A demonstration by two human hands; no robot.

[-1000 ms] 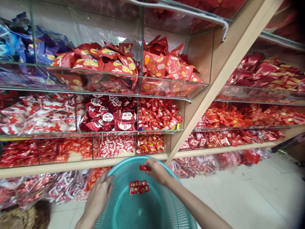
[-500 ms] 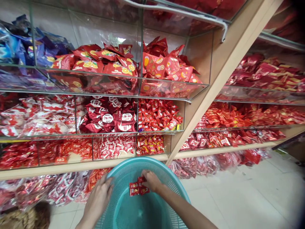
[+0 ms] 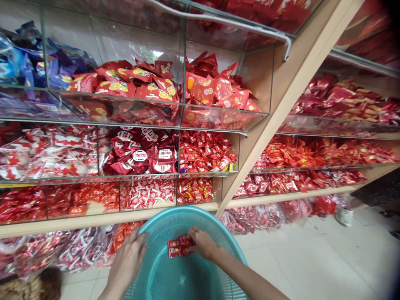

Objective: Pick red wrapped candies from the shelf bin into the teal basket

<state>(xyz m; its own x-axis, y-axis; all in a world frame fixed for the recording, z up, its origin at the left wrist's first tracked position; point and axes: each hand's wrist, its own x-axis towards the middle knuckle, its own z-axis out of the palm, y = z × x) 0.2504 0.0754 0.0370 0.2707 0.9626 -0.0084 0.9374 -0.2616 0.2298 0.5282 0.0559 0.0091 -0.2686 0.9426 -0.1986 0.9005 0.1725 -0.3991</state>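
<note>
A teal plastic basket [image 3: 183, 213] with a meshed wall stands in front of the low shelves, and I look down into it. My left hand [image 3: 129, 258] grips its left rim, fingers hooked over the edge. Inside the basket's opening, my right hand [image 3: 201, 242] is closed on several small red candy packets [image 3: 175, 246] that hang together in a block. The packets' right end is hidden under my fingers. Below them the basket's bottom shows bare teal plastic.
Glass-fronted shelves [image 3: 137, 177] hold wrapped sweets in divided bins. A slanting wooden post [image 3: 265, 137] separates two shelf units. Bagged sweets [image 3: 81, 248] lie beneath the shelves. A shoe [image 3: 344, 216] shows on the tiled floor [image 3: 300, 258] at right.
My right hand has moved slightly, and the red packets have tilted with it. My left hand stays on the rim. A shoe has come into view at the right.
</note>
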